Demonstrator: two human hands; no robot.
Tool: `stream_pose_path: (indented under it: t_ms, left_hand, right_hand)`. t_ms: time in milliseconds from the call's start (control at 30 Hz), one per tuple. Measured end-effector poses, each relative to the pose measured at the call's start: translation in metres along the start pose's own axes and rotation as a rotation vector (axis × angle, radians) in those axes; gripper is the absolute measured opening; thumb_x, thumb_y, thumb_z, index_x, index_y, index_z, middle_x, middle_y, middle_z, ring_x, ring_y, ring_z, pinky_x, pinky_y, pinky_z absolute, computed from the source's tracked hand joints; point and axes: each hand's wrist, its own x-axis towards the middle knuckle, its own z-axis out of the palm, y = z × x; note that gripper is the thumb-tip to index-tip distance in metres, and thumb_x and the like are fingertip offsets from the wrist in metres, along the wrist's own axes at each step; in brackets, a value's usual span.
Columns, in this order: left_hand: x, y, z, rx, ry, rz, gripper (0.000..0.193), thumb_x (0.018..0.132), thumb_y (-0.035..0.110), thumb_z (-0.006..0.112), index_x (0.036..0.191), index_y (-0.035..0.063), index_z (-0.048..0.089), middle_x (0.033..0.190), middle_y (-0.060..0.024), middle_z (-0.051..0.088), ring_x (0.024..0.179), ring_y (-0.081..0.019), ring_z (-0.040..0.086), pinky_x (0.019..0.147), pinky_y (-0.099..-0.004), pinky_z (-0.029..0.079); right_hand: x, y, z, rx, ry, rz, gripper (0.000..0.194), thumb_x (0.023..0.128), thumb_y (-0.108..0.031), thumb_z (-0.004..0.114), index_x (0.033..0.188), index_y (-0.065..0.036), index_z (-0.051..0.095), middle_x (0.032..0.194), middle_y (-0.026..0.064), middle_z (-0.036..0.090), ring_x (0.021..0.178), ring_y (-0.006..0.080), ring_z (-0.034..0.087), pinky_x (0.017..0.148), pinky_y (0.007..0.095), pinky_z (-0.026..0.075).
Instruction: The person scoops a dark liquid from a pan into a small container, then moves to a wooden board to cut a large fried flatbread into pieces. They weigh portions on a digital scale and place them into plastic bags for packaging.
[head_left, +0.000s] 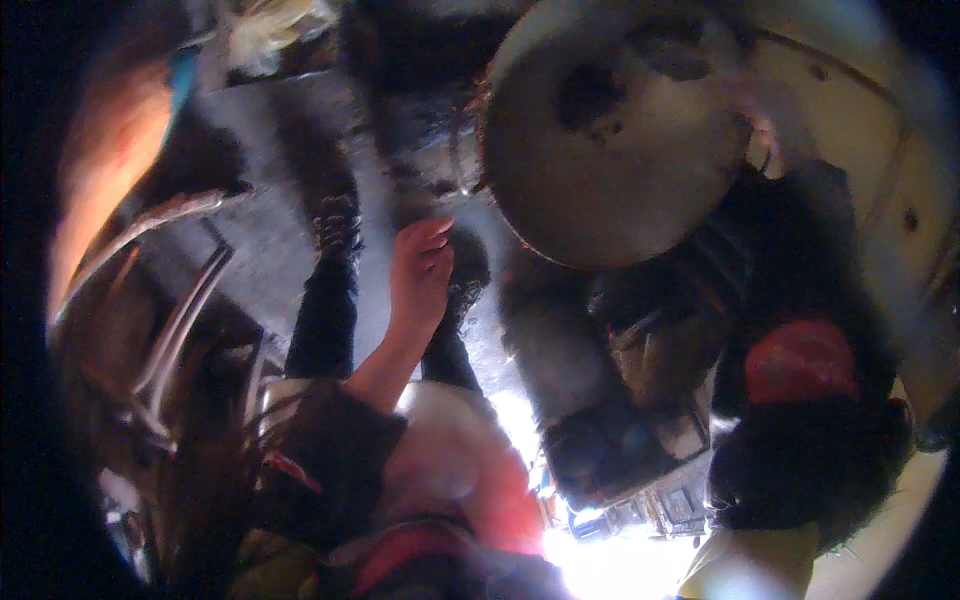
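Observation:
My left hand (424, 274) is raised over the floor, between and above dark trousers and laced boots. Its fingers are loosely curled, with nothing visible in them. A large, round, pale brown disc (622, 202) with dark stains and small holes fills the upper right, to the right of this hand and apart from it. At the disc's right rim is my right hand (766, 139), blurred and in shadow, at the end of a dark sleeve with a red patch. Whether its fingers grip the rim cannot be made out.
Beyond the disc curves a beige surface (847, 97) with dark spots. Bent metal tubing (184, 330) stands at the left, below an orange surface (120, 172). Grey floor (259, 262) shows between. Dark bulky items lie under the disc. Strong light glares at the bottom.

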Motion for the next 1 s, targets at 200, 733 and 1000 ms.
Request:
stream_pose_path:
  t_ms: [200, 733, 1000]
  left_hand:
    - [-0.002, 0.004, -0.002, 0.052, 0.001, -0.047, 0.033, 0.079, -0.005, 0.051, 0.110, 0.0084, 0.054, 0.112, -0.0051, 0.046, 0.096, -0.0159, 0.050, 0.077, -0.0245, 0.045]
    - [-0.001, -0.003, -0.001, 0.046, -0.007, -0.043, 0.034, 0.079, -0.004, 0.052, 0.111, 0.0080, 0.053, 0.113, -0.0051, 0.045, 0.098, -0.0168, 0.051, 0.078, -0.0244, 0.044]
    - [0.000, 0.001, -0.001, 0.098, -0.019, -0.007, 0.035, 0.080, -0.005, 0.051, 0.111, 0.0089, 0.053, 0.113, -0.0051, 0.046, 0.096, -0.0164, 0.051, 0.079, -0.0254, 0.044]
  right_hand:
    - [-0.018, -0.010, 0.016, -0.482, -0.170, -0.009, 0.023, 0.078, -0.021, 0.054, 0.095, -0.007, 0.056, 0.077, 0.0095, 0.059, 0.063, 0.0189, 0.052, 0.056, 0.0307, 0.044]
    - [-0.041, -0.006, 0.026, -1.376, -0.028, -0.005, 0.028, 0.075, -0.032, 0.057, 0.087, -0.008, 0.067, 0.088, 0.0154, 0.064, 0.078, 0.0330, 0.062, 0.069, 0.0450, 0.050]
    - [-0.031, 0.006, 0.016, -1.317, -0.163, -0.146, 0.029, 0.075, -0.033, 0.059, 0.086, -0.007, 0.066, 0.090, 0.0157, 0.064, 0.080, 0.0345, 0.061, 0.070, 0.0443, 0.050]
